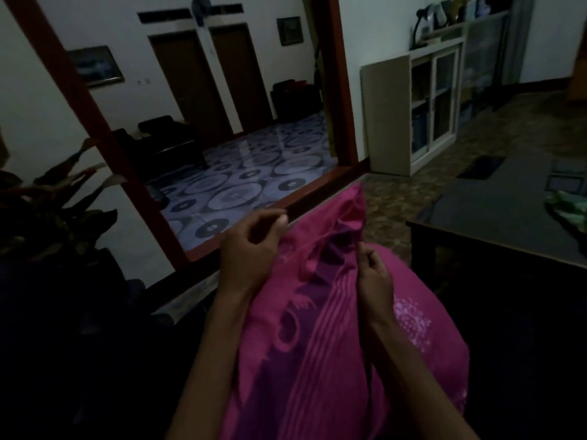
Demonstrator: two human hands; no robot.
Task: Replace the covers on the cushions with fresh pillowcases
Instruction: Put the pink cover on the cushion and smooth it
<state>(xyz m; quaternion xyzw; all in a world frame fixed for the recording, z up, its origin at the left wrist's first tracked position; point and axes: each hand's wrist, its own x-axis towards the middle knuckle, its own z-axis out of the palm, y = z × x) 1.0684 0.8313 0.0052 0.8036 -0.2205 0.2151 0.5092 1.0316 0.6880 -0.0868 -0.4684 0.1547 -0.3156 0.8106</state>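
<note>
Pillowcase (317,328), pink with purple pattern, bunched.

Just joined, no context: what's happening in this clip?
A person is working a pink pillowcase around a cushion on their lap. The left hand pinches the fabric at the case's far end, and the right hand grips the bunched fabric beside it. Both hands are at the gathered end. A dark table stands to the right.

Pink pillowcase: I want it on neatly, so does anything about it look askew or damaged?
No damage shows. The pillowcase is bunched at its far end, where both hands grip it.
</note>
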